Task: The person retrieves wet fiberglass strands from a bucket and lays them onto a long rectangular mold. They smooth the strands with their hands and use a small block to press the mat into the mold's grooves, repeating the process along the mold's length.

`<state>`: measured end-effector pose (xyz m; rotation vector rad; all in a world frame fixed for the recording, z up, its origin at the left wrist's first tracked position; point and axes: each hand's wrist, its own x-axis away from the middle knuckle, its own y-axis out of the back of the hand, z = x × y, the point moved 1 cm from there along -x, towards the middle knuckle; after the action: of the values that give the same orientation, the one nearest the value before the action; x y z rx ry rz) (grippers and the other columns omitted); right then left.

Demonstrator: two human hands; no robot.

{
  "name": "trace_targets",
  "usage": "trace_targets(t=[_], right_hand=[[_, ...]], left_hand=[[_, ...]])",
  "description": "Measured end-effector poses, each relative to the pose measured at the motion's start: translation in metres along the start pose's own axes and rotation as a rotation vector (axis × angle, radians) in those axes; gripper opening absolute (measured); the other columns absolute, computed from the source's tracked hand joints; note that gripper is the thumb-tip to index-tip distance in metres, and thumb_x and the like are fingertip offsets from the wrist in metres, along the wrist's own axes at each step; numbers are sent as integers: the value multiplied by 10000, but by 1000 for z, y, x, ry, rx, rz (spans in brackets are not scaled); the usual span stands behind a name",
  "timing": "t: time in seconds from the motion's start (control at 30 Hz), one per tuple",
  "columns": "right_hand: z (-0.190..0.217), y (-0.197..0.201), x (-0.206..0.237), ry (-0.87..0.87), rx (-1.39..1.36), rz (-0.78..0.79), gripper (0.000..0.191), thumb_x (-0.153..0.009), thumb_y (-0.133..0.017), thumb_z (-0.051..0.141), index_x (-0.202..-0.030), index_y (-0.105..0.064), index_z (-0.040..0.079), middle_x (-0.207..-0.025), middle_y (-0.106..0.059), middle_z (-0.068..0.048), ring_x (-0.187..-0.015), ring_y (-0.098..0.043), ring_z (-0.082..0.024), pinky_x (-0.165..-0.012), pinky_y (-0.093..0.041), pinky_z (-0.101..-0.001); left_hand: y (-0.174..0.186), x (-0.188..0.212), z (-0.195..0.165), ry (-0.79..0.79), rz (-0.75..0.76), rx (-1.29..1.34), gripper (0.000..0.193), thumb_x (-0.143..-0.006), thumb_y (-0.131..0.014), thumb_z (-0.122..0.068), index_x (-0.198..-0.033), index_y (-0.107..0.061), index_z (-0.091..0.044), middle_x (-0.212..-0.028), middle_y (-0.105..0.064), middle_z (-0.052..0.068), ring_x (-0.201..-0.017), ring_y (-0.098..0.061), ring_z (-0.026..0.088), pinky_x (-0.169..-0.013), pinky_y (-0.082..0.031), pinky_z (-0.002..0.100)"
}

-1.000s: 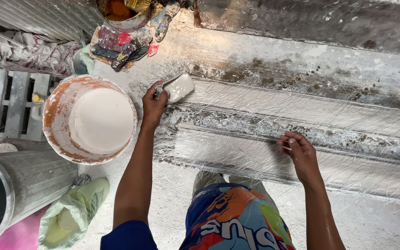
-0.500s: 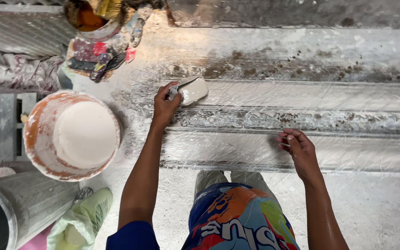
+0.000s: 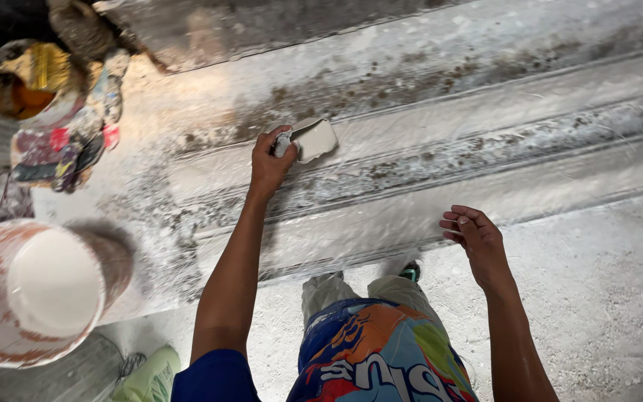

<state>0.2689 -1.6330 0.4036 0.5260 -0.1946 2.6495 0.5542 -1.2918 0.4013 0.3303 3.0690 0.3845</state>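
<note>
1. At the left edge of the floor a bucket (image 3: pixel 35 290) filled with white plaster is seen, with a paint-smeared rag heap (image 3: pixel 65 141) and an orange-stained pot (image 3: pixel 20 89) beyond it
2. A long moulded plaster strip (image 3: pixel 485 141) is laid across the floor, its ridges coated in white dust and brown specks
3. The left hand (image 3: pixel 271 162) is closed in a tight grip on the handle of a small plaster-coated scraper (image 3: pixel 312 138), whose blade is pressed flat onto the strip's upper ridge
4. The right hand (image 3: pixel 478 242) is held just above the strip's near edge, fingers loosely curled, nothing gripped
5. Judged risks: the ridge could be gouged if the blade is tilted onto a corner; with the right hand off the strip, the strip could shift under a hard stroke; the bucket stands near the left elbow and could be knocked
</note>
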Motion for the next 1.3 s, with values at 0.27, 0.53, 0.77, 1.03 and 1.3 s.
trace_targets(t=[0.27,0.53,0.77,1.03,1.3], right_hand=[[-11,148,-7,-11,-45,-82,341,-1059,-497,209,-1330,-566,13,-1227,-663,-128,-1143,-664,-248,-968,-556,-400],[0,369,-46,76,-75,-64,339,-1064,-508,232,-1320,-550,15,-1244,-652,-136,-1162,-662,-269,-985,-543,-428],[44,513,-74,103,-67,-124,285,-1069,-506,183,-1298,-569,26,-1202,-664,-113,-1140,-664,-250,-975,-544,-401],[70,670,-153,174,-106,-99,270,-1080,-484,152,-1298,-580,24,-1185,-674,-100,-1126,-669,-212,-971,-555,-385],[123,866,-226,97,-20,-112,288,-1069,-510,153,-1303,-589,6,-1185,-679,-119,-1114,-664,-229,-964,-549,-385]], left_hand=[[-145,-14,-49,42,59,74,369,-920,-740,-176,-1278,-702,-98,-972,-467,6,-738,-546,92,-621,-483,286],[-331,-20,-98,9,-2,54,375,-942,-732,-149,-1307,-704,-66,-1002,-507,51,-749,-559,97,-631,-507,273],[-503,-45,-134,23,44,52,348,-937,-733,-155,-1273,-700,-70,-1042,-509,44,-748,-604,106,-599,-561,273],[-695,-84,-153,-122,50,-87,326,-944,-764,-138,-1262,-725,-76,-967,-481,28,-712,-471,84,-618,-448,263],[-872,-125,-189,-198,90,-164,359,-902,-771,-89,-1257,-725,-85,-929,-476,19,-735,-452,96,-656,-431,286]])
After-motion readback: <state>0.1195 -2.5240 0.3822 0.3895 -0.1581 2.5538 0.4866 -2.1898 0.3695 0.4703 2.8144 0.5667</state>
